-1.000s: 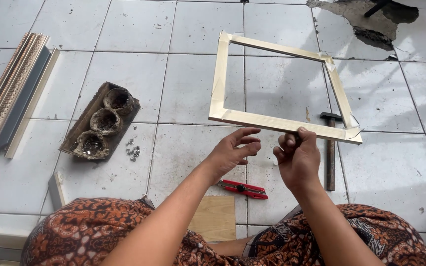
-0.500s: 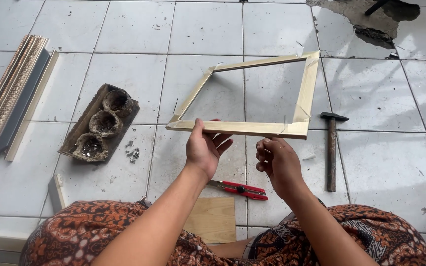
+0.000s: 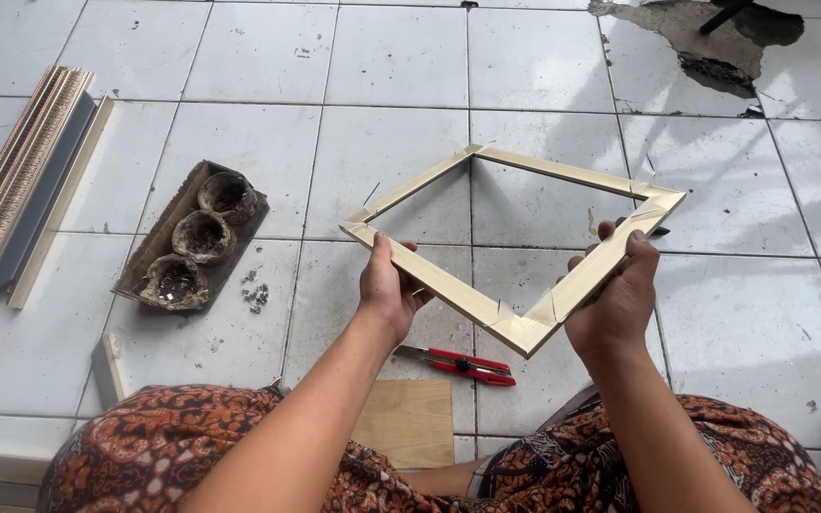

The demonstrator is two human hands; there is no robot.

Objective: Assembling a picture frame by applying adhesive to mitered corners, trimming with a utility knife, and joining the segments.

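Frame (image 3: 515, 249) rotated, corner now nearest; cutter (image 3: 463, 365) beneath.

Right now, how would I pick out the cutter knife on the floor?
Start from the pale wooden frame held in both hands. Directly beneath its nearest corner, on the white tiles above a small plywood board, lies the cutter knife. It is the only red thing there.

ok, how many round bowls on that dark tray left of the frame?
3, in a row on the dark tray: far bowl, middle bowl, near bowl. None seem hidden. Left hand and right hand hold the wooden frame.
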